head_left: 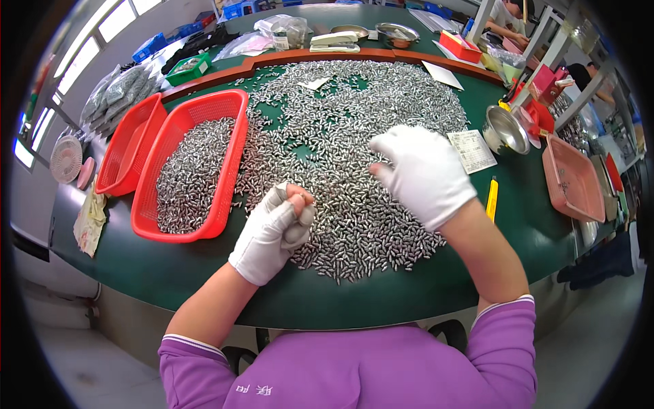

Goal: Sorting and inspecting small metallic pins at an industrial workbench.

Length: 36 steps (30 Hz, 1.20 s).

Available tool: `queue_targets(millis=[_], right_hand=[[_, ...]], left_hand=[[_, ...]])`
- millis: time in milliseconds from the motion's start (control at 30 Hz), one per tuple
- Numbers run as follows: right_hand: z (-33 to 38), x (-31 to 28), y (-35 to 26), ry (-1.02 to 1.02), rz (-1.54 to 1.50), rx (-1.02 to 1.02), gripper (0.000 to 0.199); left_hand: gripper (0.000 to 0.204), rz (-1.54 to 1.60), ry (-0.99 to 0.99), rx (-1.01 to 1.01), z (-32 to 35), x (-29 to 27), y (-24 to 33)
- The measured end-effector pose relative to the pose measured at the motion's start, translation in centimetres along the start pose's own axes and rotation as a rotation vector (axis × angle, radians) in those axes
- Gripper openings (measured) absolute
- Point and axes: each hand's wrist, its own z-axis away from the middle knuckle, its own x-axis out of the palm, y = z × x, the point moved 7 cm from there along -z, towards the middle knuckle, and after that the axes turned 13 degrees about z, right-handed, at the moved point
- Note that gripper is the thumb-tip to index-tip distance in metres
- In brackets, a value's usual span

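Between near and far edges of the green table (381, 303), small metal pieces (354, 228) lie heaped beneath the left hand (274, 230), curled thumb-to-fingers, contents unclear, and the right hand (424, 176), loosely spread.

Gloved left hand (276, 228), curled, and right hand (426, 176), thumb parted from fingers, over silvery parts (361, 249) heaped on green table (177, 273); filled red basket (235, 160) toward table's left edge.

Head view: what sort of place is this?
Probably a factory workshop: small metal pieces are heaped across a green table, a red perforated basket holds more, and another person shows at the upper right.
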Motion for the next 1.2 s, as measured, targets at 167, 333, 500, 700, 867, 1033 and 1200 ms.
queue_targets(millis=[167, 333, 500, 700, 867, 1033, 1200], right_hand=[[5.4, 0.8, 9.4, -0.225, 0.209, 0.407, 0.031], [13.5, 2.3, 12.9, -0.464, 0.19, 0.666, 0.061], [16.4, 3.3, 13.7, -0.361, 0.113, 0.839, 0.064], [17.4, 4.2, 16.3, -0.335, 0.09, 0.866, 0.053], [16.0, 1.7, 13.9, 0.001, -0.327, 0.851, 0.054], [14.4, -2.1, 0.1, 0.025, -1.049, 0.411, 0.054], [12.7, -1.7, -10.5, -0.206, -0.56, -0.214, 0.064]], left_hand=[[0.011, -0.018, 0.118, 0.05, -0.4, -1.4, 1.1], [0.011, -0.363, 0.213, 0.319, 0.0, -1.2, 4.8], [0.012, -0.416, 0.219, 0.458, 0.6, 0.3, 8.0], [0.009, -1.653, 0.436, 0.997, 2.8, -0.7, 16.8], [0.007, -1.926, 0.573, 0.985, 6.1, -0.7, 16.5], [0.022, -1.434, 0.419, 1.039, 10.5, 5.1, 8.1], [0.021, -1.822, 0.087, 0.769, 11.4, 3.8, 1.2]])
